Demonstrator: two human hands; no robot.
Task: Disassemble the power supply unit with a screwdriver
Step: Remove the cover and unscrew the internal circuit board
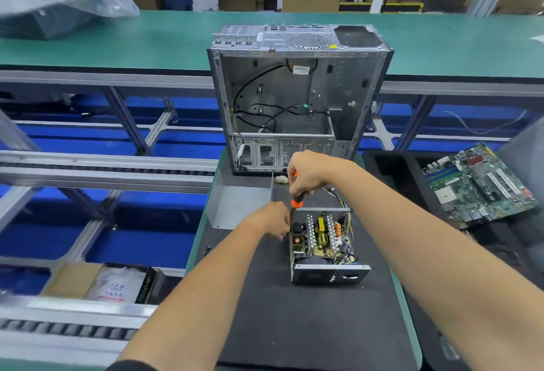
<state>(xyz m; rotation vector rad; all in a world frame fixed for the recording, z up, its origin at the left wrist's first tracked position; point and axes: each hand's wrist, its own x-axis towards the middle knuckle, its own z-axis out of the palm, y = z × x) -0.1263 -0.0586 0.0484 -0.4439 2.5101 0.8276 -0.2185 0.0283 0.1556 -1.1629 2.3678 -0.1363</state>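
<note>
The power supply unit (323,245) lies on a black mat with its cover off, showing heat sinks, coils and wires inside. My right hand (307,172) grips an orange and black screwdriver (295,201) held upright, its shaft reaching down into the unit's far left corner. My left hand (275,220) sits at the unit's left wall, fingertips pinching around the screwdriver's tip; the tip itself is hidden. The removed grey metal cover (240,207) lies just behind and left of the unit.
An empty computer case (297,97) stands open behind the mat (294,326). A green motherboard (479,182) lies in a black foam tray on the right. Roller conveyor rails (88,164) run on the left, with a cardboard box (97,282) below them.
</note>
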